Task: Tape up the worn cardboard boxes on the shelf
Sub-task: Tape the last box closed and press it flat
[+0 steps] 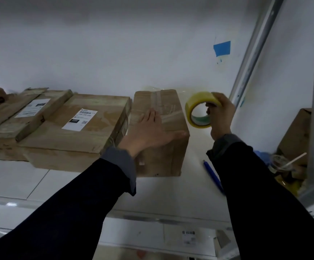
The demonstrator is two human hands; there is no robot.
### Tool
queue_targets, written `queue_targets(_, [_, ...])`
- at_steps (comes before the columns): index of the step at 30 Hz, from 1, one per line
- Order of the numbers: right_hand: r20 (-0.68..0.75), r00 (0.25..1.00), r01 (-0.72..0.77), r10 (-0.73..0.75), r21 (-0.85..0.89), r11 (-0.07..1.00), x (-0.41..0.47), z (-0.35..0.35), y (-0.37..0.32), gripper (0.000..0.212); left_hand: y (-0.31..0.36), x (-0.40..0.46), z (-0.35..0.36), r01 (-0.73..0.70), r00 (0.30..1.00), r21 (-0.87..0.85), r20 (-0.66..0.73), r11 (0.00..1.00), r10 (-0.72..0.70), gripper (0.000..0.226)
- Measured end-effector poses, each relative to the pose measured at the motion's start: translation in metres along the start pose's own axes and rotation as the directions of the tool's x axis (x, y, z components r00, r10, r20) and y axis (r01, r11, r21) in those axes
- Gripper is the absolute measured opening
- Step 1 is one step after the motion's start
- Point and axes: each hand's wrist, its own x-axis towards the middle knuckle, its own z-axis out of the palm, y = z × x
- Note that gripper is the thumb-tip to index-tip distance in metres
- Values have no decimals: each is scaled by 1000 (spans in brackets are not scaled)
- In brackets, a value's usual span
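Left hand (148, 128) flat, fingers spread on box (163, 147). Right hand (220, 117) clamped on tape roll (199, 109). I judge 1 risk: strip between them unclear; slack would wrinkle, miss seam.

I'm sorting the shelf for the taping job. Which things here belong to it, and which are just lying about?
Part of the job:
- tape roll, held by the right hand
- small box, under the flat left hand
- labelled boxes beside it

Lying about:
- blue pen
- plastic cup with a stick
- blue patch on the wall
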Motion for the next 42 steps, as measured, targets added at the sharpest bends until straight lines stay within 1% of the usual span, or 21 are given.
queue_targets(4, [-52, 976, -204, 213, 147, 968, -29, 3, 40, 33, 3, 0, -2, -9, 1000, -4, 24, 1000, 9, 132])
queue_targets(6, [-47, 950, -290, 308, 224, 930, -42, 8, 53, 17, -5, -2, -8, -40, 998, -67, -45, 997, 37, 113])
queue_targets(8, [39, 908, -403, 416, 348, 846, -52, 11, 63, 11, -29, -2, -11, -8, 982, -228, -185, 974, -35, 86])
queue_targets(9, [120, 876, -473, 467, 403, 784, -57, 13, 68, 14, -44, -3, -10, 44, 978, -374, -175, 927, -117, 78])
queue_targets(10, [202, 843, -534, 499, 429, 729, -63, 15, 69, 17, -57, -4, -7, 131, 977, -555, -70, 821, -203, 75])
queue_targets(11, [268, 819, -573, 508, 430, 698, -69, 16, 69, 16, -65, -8, -4, 228, 964, -715, 71, 661, -256, 71])
queue_targets(12, [304, 808, -589, 504, 420, 691, -73, 18, 67, 15, -72, -12, 0, 300, 945, -808, 180, 508, -271, 65])
queue_targets(13, [311, 812, -583, 493, 403, 706, -75, 20, 64, 13, -76, -15, 1, 324, 938, -851, 231, 415, -257, 56])
queue_targets(15, [289, 855, -511, 430, 330, 794, -72, 21, 54, 14, -81, -20, 0, 298, 946, -901, 235, 314, -225, 47])
queue_targets(18, [315, 919, -300, 235, 176, 938, -53, 22, 30, 25, -87, -27, 5, 260, 953, -963, 245, 64, -180, 45])
queue_targets(20, [363, 917, -203, 163, 76, 976, -42, 23, 12, 31, -92, -30, 14, 251, 949, -965, 260, -72, -175, 47])
queue_targets(23, [414, 903, -121, 116, -14, 993, -40, 26, -2, 25, -97, -33, 21, 250, 942, -954, 279, -166, -185, 48])
queue_targets(27, [445, 878, -200, 177, 5, 980, -45, 31, 1, 13, -106, -32, 17, 260, 939, -953, 287, -154, -190, 44])
queue_targets(31, [403, 847, -403, 347, 61, 913, -57, 23, 16, 7, -103, -26, 13, 249, 959, -968, 252, -40, -131, 42])
queue_targets(32, [399, 815, -486, 421, 73, 871, -62, 18, 24, 13, -101, -25, 13, 251, 962, -968, 250, -5, -108, 43])
queue_targets(33, [392, 772, -566, 501, 66, 822, -64, 13, 35, 28, -100, -23, 15, 264, 962, -964, 262, 23, -78, 47])
queue_targets(35, [378, 698, -669, 607, 44, 742, -68, 3, 58, 59, -98, -19, 28, 328, 945, -944, 327, 30, -23, 70])
queue_targets(37, [344, 681, -704, 646, 63, 708, -65, -5, 81, 69, -93, -15, 45, 407, 912, -914, 406, -4, -52, 105])
queue_targets(38, [322, 666, -720, 673, 40, 693, -66, -7, 81, 71, -90, -11, 53, 437, 896, -900, 435, -1, -90, 110])
queue_targets(39, [310, 655, -731, 690, 27, 682, -70, -8, 76, 74, -87, -8, 62, 449, 888, -893, 444, 18, -120, 101])
queue_targets(42, [331, 636, -747, 698, 34, 664, -73, -6, 72, 74, -70, -6, 75, 416, 905, -906, 404, 75, -136, 54])
